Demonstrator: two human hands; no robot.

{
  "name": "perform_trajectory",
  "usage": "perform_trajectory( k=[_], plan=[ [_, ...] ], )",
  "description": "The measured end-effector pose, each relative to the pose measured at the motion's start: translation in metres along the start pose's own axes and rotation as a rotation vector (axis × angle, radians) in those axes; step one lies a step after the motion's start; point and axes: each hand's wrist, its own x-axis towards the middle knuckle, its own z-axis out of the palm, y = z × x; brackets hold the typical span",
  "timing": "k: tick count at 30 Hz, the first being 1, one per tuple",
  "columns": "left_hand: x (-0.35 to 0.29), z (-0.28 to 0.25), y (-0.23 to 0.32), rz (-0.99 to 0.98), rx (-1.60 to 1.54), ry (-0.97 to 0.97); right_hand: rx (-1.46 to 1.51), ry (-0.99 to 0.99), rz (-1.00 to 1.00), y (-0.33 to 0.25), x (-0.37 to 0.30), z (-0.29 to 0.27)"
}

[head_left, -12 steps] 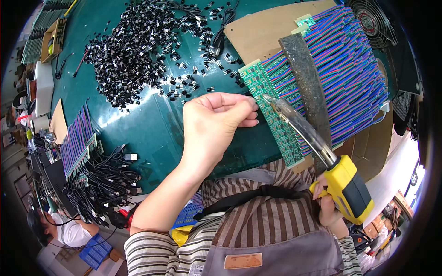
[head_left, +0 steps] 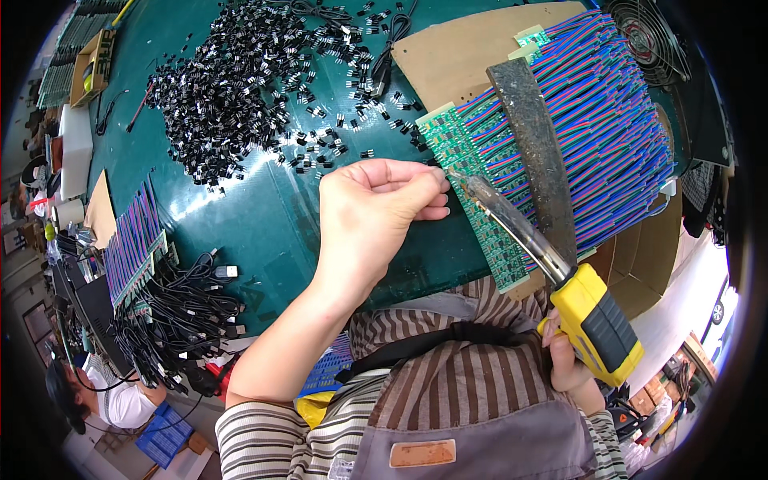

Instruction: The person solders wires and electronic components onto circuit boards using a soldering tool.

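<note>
My left hand [head_left: 376, 204] is closed in a pinch at the left edge of a row of green circuit boards [head_left: 490, 232]; whatever sits between its fingertips is too small and hidden to make out. My right hand [head_left: 566, 364] grips a yellow and black soldering gun [head_left: 596, 324]. The gun's metal barrel slants up and left over the boards, its tip close beside my left fingertips. Red, blue and black wires [head_left: 608, 152] run rightward from the boards. A dark, worn metal bar [head_left: 532, 152] lies across the wires next to the boards.
Small black components with metal legs [head_left: 220, 96] are heaped on the green tabletop [head_left: 272, 264]. Black USB cables [head_left: 172, 320] with wired boards lie at the left edge. Cardboard [head_left: 448, 56] sits under the boards. A fan [head_left: 644, 40] stands far right; a person [head_left: 112, 396] sits lower left.
The soldering gun in my right hand has shifted slightly left, bringing its tip nearer my left fingertips. My left hand has stayed almost still.
</note>
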Motion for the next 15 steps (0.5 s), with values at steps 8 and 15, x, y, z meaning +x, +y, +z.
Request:
perform_trajectory(
  k=[8, 15],
  plan=[
    [0.001, -0.001, -0.001, 0.004, -0.01, -0.013, 0.166, 0.053, 0.086, 0.005, -0.002, -0.001],
    [-0.001, -0.011, 0.005, 0.009, 0.048, -0.106, 0.232, 0.044, 0.106, 0.013, -0.004, -0.002]
  ],
)
